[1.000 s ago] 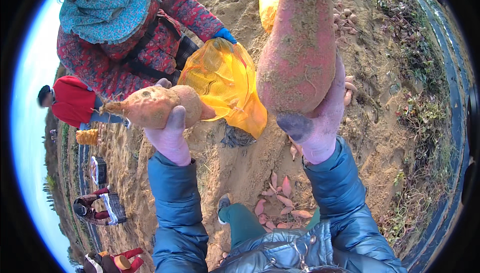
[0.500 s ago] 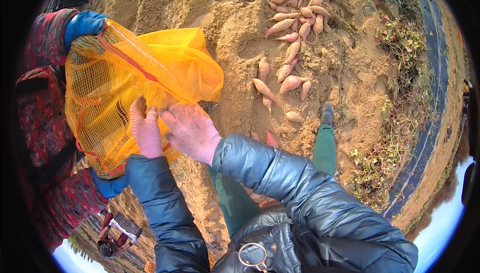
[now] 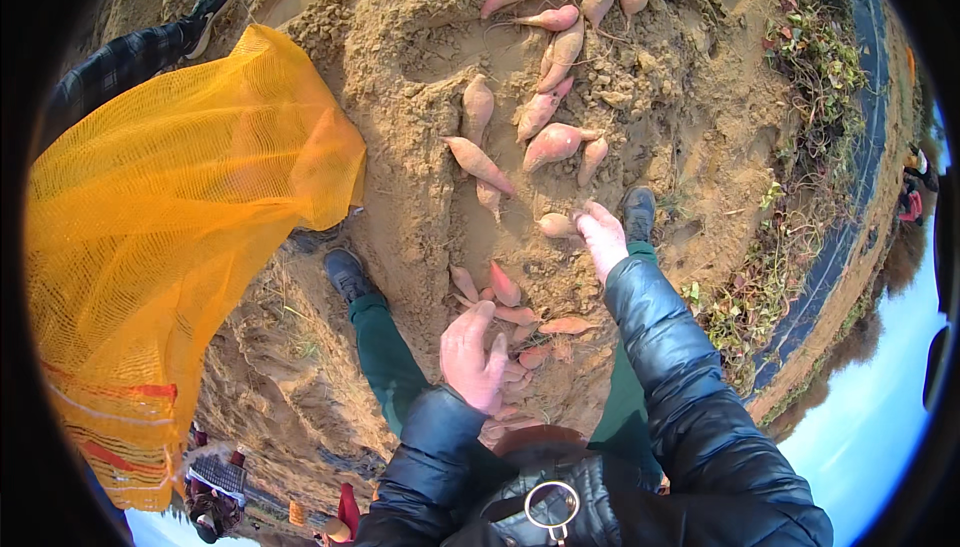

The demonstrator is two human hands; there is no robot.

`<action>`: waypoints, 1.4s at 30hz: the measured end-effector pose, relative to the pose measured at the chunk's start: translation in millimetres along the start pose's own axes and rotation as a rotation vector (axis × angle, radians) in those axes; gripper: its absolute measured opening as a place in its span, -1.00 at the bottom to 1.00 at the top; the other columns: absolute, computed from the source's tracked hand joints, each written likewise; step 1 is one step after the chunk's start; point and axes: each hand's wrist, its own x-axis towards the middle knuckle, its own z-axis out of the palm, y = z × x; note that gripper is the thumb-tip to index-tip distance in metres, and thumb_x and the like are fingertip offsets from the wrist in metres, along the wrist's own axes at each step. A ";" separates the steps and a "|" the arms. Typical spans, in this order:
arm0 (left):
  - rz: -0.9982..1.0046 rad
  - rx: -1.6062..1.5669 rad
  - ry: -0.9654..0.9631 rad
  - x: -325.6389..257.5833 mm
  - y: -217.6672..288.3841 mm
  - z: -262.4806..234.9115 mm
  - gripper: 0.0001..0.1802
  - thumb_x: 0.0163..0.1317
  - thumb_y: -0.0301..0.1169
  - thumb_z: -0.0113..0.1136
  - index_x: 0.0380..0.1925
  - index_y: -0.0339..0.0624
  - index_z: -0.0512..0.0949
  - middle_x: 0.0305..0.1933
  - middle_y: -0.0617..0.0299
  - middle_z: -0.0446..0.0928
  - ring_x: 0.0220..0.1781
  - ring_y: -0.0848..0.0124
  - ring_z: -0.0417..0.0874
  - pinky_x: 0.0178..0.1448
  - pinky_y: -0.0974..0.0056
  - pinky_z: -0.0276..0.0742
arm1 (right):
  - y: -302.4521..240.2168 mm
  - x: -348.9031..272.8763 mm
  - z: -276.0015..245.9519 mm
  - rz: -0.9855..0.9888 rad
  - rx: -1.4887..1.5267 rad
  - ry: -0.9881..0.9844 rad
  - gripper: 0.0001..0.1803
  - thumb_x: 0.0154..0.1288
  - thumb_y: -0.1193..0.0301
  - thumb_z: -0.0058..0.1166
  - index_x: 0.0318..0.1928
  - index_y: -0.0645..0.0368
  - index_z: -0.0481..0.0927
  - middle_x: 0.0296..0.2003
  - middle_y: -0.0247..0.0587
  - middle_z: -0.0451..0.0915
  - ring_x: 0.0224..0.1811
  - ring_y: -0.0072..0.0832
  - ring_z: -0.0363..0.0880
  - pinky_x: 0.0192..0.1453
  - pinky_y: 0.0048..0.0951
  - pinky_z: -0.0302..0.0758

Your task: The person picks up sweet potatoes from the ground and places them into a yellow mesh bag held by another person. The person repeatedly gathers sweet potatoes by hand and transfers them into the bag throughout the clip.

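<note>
A small sweet potato (image 3: 556,225) lies on sandy soil (image 3: 420,97) at the fingertips of the right hand (image 3: 601,237), touched but not yet gripped, while the left hand (image 3: 474,357) hovers open and empty, an orange mesh sack (image 3: 170,277) alongside.

I see 2 bare hands, the left hand (image 3: 473,359) and the right hand (image 3: 602,236), each coming out of a dark, glossy puffer jacket sleeve (image 3: 668,347) with a blue-black sheen and stitched quilting. Below, dark green trousers (image 3: 385,352) run down to 2 dark shoes, one (image 3: 346,273) on the left, one (image 3: 637,211) on the right. A round metal ring (image 3: 551,504) hangs at the jacket front
</note>
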 end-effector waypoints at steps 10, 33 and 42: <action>-0.553 -0.363 -0.048 23.7 -127.8 59.0 -0.46 0.18 -0.50 0.19 0.20 -0.32 0.40 0.08 -0.04 0.54 0.08 0.13 0.58 0.15 0.19 0.49 | 22.4 183.0 43.1 -0.023 0.450 0.315 -0.21 0.11 0.01 0.33 0.27 0.11 0.38 0.18 -0.18 0.44 0.25 -0.21 0.36 0.36 -0.02 0.25; -0.861 -1.746 0.118 17.3 -151.1 10.9 -0.20 0.08 0.20 0.27 0.16 -0.17 0.44 0.08 -0.08 0.53 0.10 -0.01 0.58 0.20 -0.11 0.53 | -32.6 220.5 71.1 -0.426 -0.731 0.589 -0.21 -0.10 0.09 0.36 0.03 0.45 0.45 0.00 0.31 0.54 0.17 0.04 0.50 0.30 -0.21 0.38; -0.933 -1.633 0.125 14.9 -176.0 12.1 -0.17 0.13 0.24 0.19 0.22 -0.13 0.38 0.10 -0.09 0.52 0.07 0.00 0.60 0.21 -0.07 0.52 | 33.9 35.4 7.2 -0.139 -0.178 -0.325 -0.16 0.15 0.12 0.15 0.35 0.35 0.26 0.13 -0.17 0.44 0.17 -0.41 0.40 0.32 -0.38 0.27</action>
